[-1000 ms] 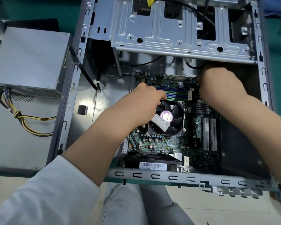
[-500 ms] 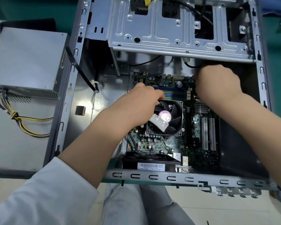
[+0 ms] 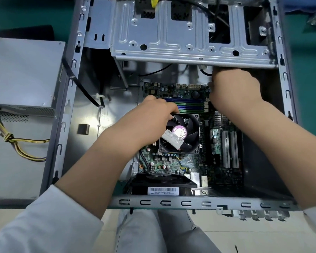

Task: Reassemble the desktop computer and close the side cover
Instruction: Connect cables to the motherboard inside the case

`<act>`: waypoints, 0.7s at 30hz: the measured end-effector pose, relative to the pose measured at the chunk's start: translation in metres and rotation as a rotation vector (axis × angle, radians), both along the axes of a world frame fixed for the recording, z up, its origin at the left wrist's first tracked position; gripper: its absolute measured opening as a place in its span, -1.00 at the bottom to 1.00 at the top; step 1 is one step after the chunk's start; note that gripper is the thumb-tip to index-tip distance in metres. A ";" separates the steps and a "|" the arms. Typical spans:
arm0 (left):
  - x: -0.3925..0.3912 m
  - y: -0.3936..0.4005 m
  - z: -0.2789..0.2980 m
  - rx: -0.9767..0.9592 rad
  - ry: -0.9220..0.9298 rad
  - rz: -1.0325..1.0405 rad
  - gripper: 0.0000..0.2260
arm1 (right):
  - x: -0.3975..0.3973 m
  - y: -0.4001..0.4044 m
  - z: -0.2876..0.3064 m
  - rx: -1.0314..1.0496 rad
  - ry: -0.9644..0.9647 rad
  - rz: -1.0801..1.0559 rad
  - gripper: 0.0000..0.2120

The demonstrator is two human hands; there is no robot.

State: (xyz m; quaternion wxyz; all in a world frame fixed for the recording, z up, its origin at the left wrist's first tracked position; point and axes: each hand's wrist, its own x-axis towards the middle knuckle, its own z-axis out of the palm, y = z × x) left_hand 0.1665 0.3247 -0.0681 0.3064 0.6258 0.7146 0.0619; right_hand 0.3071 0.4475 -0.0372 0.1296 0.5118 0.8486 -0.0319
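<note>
- an open desktop computer case [image 3: 283, 73] is seen from above, lying on its side on a green table, with the motherboard [image 3: 175, 161] facing up inside it.
- the left hand [image 3: 150, 123] is laid over the upper left corner of the black cpu fan [image 3: 182, 133], fingers curled down at its edge; whether anything is gripped cannot be told.
- the right hand [image 3: 233, 90] is held knuckles-up at the motherboard's upper right corner, just under the metal drive cage [image 3: 190, 33]; its fingertips are hidden, so what is pinched, if anything, cannot be told.
- a black cable [image 3: 205, 73] runs toward the right hand from under the cage.
- the memory sticks [image 3: 188, 105] lie between the two hands.
- the motherboard is judged stiff but fragile; it is best held by its edges or pressed near connectors, never by the small parts.
- the fan blades are judged light and easily damaged; the frame is the safer hold.
- the power supply [image 3: 24, 73] is seen outside the case, to the left, with its wire bundle [image 3: 18, 145] trailing; it is judged heavy and rigid, best lifted by its metal sides.
</note>
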 end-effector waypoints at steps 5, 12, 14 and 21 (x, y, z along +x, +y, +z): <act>0.000 0.000 0.002 -0.005 0.008 -0.012 -0.70 | 0.002 0.007 -0.002 -0.025 0.012 -0.058 -0.82; 0.000 0.000 0.004 -0.021 0.004 -0.010 -0.71 | 0.006 0.005 0.003 -0.110 0.009 -0.004 -0.91; 0.001 0.000 0.004 -0.024 0.002 -0.006 -0.70 | 0.005 0.004 0.004 -0.086 0.036 -0.025 -0.90; 0.001 0.000 0.006 -0.032 0.001 -0.008 -0.70 | 0.002 0.003 0.001 -0.080 0.169 -0.061 -0.93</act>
